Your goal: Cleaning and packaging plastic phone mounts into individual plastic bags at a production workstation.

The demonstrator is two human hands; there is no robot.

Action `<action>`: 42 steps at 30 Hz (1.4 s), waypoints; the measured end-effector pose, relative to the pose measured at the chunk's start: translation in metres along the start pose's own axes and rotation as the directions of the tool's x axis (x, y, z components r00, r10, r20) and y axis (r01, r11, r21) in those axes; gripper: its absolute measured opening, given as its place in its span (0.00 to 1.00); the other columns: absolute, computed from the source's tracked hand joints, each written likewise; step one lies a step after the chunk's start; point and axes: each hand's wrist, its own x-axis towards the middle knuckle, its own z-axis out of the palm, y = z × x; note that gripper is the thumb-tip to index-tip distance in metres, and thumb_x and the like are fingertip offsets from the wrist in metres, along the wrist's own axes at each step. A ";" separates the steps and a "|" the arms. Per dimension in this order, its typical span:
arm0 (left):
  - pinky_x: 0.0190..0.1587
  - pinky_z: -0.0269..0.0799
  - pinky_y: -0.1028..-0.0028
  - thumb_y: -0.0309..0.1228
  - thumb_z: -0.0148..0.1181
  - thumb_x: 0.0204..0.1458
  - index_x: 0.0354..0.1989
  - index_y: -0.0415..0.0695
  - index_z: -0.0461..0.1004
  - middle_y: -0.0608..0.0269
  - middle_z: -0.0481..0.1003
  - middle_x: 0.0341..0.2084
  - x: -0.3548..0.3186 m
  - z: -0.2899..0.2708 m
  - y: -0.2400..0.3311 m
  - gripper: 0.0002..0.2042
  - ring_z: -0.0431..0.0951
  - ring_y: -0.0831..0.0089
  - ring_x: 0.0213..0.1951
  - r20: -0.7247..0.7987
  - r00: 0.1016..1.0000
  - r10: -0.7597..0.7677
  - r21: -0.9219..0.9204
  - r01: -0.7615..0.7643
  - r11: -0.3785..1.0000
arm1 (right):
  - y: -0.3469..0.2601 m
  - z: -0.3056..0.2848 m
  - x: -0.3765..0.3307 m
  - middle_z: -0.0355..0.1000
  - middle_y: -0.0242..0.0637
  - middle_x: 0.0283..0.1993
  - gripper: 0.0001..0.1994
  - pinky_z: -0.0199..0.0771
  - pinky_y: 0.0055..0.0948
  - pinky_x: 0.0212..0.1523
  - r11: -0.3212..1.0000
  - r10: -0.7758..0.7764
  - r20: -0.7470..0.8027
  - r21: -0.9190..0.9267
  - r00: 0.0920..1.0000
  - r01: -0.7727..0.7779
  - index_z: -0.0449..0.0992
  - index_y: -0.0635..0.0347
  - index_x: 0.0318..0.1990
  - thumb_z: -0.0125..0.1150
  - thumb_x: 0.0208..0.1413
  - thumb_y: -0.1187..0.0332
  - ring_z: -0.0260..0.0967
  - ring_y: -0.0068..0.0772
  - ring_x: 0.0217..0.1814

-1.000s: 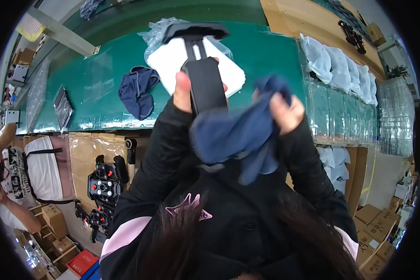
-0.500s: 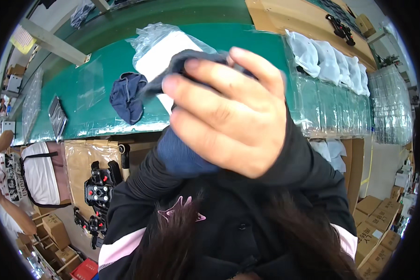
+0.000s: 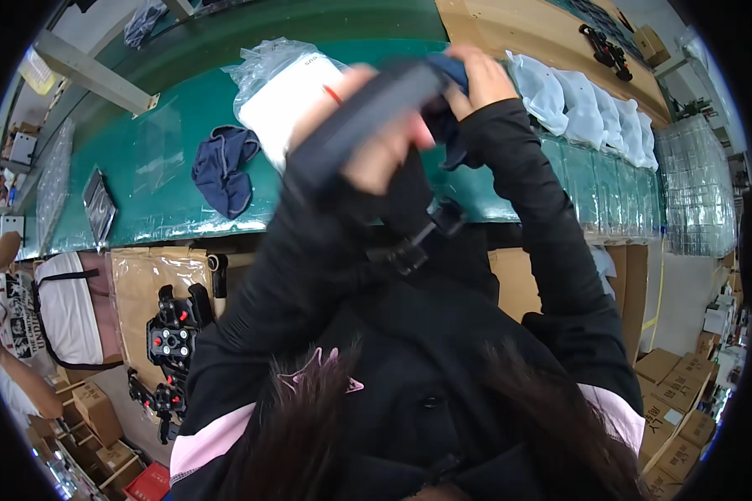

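Note:
A dark navy piece of cloth [image 3: 384,104], smeared by motion, stretches like a band across my left hand [image 3: 376,163]. Its kind is not clear. My right hand [image 3: 483,79] is closed on the cloth's far right end, with more dark fabric hanging below the fingers. The left hand's fingers are blurred and partly covered by the band. On the green table left of my hands lies a second crumpled navy cloth [image 3: 226,171] with pale stitching. Behind my left hand is a flat white box or pad [image 3: 280,104], partly hidden, beside crumpled clear plastic [image 3: 263,63].
White-wrapped bundles [image 3: 572,100] stand in a row at the right, above clear plastic packs [image 3: 593,179]. A flat dark packet [image 3: 100,207] lies at the table's left. Below its front edge stands a black mechanical device [image 3: 175,338]. Another person's arm [image 3: 21,380] shows at far left.
My right hand has moved right and away from me, pulling apart from the left hand. The navy cloth now stretches between them. My left hand has risen over the table.

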 end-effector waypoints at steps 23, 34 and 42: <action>0.36 0.76 0.73 0.56 0.54 0.47 0.47 0.34 0.65 0.51 0.72 0.37 0.010 -0.009 -0.037 0.33 0.75 0.64 0.34 0.329 0.778 -0.535 -0.837 0.503 0.216 | -0.090 -0.026 -0.036 0.72 0.52 0.41 0.22 0.79 0.39 0.39 -0.677 0.000 0.312 0.699 0.950 -0.230 0.60 0.67 0.54 0.44 0.61 0.58 0.74 0.43 0.40; 0.17 0.67 0.69 0.66 0.40 0.47 0.40 0.36 0.67 0.51 0.70 0.31 0.009 -0.013 -0.050 0.38 0.69 0.64 0.20 0.534 0.827 -0.177 -0.845 0.524 -0.106 | -0.112 -0.040 -0.042 0.72 0.50 0.28 0.27 0.76 0.37 0.29 -0.434 0.183 0.529 0.800 0.828 -0.415 0.66 0.68 0.46 0.41 0.59 0.47 0.73 0.43 0.25; 0.54 0.60 0.63 0.57 0.57 0.44 0.48 0.36 0.64 0.60 0.69 0.35 0.000 -0.040 -0.031 0.35 0.73 0.69 0.37 0.141 0.914 -0.380 -0.981 0.180 0.069 | -0.079 -0.019 -0.048 0.70 0.43 0.43 0.24 0.69 0.28 0.44 0.235 0.432 -0.028 0.968 0.902 -0.083 0.65 0.68 0.51 0.40 0.62 0.53 0.69 0.31 0.43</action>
